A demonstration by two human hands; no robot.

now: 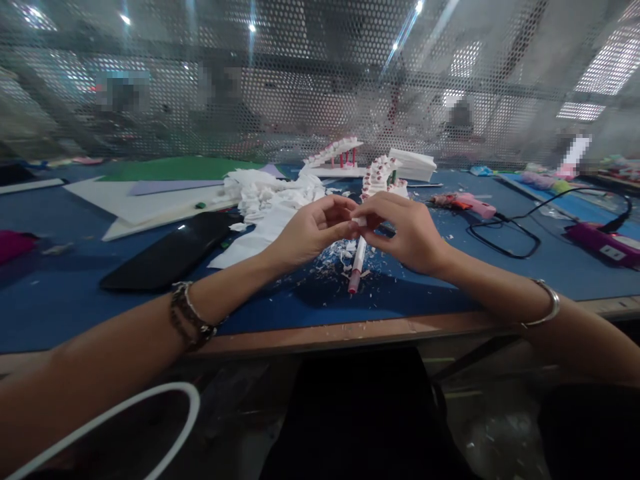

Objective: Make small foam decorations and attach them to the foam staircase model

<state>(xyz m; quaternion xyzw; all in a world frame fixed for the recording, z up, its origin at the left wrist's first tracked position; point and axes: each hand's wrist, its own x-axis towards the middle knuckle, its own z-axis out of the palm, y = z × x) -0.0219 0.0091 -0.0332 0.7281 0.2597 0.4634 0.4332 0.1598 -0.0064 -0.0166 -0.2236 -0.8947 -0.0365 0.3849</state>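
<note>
Over the middle of the blue table, my left hand [325, 223] and my right hand [407, 223] meet fingertip to fingertip. Both pinch a small white piece [359, 221], most of it covered by the fingers. Just below them a white marker [359, 257] with a reddish end lies among white shavings [333, 257]. Behind my right hand stands a curved white model staircase [377, 175] with dark red dots on its steps. Farther back is a second white model staircase [333, 153] on red posts.
Left of my hands are crumpled white tissue [273, 193], a black phone [173, 250], white sheets [145, 200] and a green sheet [185, 169]. To the right lie a pink glue gun [475, 205] and a purple power strip [603, 243] with a black cable. A perforated metal screen [320, 87] closes the back.
</note>
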